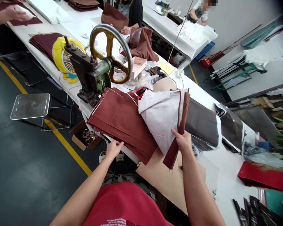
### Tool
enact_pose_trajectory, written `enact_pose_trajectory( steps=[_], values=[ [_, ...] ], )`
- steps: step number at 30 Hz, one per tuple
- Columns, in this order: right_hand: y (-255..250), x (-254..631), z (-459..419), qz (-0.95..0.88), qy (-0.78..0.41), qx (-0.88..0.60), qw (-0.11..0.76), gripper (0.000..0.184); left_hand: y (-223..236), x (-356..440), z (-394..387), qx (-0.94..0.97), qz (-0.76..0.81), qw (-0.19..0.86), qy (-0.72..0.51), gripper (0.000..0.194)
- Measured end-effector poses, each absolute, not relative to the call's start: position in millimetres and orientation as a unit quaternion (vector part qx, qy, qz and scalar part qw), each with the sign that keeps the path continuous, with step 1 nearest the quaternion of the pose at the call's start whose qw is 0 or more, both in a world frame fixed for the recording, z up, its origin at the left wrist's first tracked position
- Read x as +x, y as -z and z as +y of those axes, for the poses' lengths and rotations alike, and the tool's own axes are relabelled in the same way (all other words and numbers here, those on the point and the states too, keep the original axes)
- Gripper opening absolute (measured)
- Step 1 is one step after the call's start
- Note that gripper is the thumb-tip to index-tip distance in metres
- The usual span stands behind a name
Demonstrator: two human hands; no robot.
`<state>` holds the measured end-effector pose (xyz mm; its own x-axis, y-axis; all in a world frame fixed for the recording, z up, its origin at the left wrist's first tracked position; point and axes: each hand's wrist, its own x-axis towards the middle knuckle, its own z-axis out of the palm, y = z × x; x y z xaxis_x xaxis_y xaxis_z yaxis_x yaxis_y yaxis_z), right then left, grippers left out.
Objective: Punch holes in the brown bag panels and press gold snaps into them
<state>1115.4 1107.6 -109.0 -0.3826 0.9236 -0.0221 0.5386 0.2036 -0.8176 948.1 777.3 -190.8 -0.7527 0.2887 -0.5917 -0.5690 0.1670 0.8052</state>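
Observation:
My left hand (114, 149) rests on the near edge of a stack of reddish-brown leather panels (118, 122), fingers on top. My right hand (184, 142) pinches a folded panel with a pale grey lining (160, 119) and a reddish-brown edge strip (173, 149), lifting it over the stack. Under that panel lies a sheet of tan cardboard (165, 179). To the right sits a dark grey-brown stack of material (201, 122). Part of the stack's far side is hidden by the lifted panel.
A cast-iron hand press with a large wheel (91, 72) stands on the white table (204, 91) just beyond the stack. A box of metal parts (85, 138) sits below the table edge. A metal stool (30, 106) stands on the floor, and co-workers handle material further along.

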Motion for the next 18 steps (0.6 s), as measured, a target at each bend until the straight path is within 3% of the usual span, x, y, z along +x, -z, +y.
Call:
enact_pose_trajectory(
  steps=[3,7,9,13,16,18],
  values=[
    [110,1119,1084,-0.753,-0.388,-0.483,0.222,0.051,166,973,800,-0.003,0.686,0.364,-0.630,0.034],
    [108,1119,1033,-0.793,-0.405,-0.424,0.167,0.040,140,991,859,0.097,0.656,0.377,-0.647,0.086],
    [111,1118,1004,-0.817,-0.437,-0.351,0.136,0.033,134,992,879,0.078,0.635,0.375,-0.671,0.094],
    [130,1119,965,-0.825,-0.486,-0.266,0.112,0.043,139,993,879,0.005,0.614,0.342,-0.712,0.074],
    [142,1123,963,-0.794,-0.511,-0.306,0.120,0.041,158,991,855,-0.021,0.611,0.320,-0.724,0.042],
    [143,1125,972,-0.777,-0.515,-0.337,0.132,0.041,175,989,839,-0.066,0.604,0.316,-0.729,0.032]
  ],
)
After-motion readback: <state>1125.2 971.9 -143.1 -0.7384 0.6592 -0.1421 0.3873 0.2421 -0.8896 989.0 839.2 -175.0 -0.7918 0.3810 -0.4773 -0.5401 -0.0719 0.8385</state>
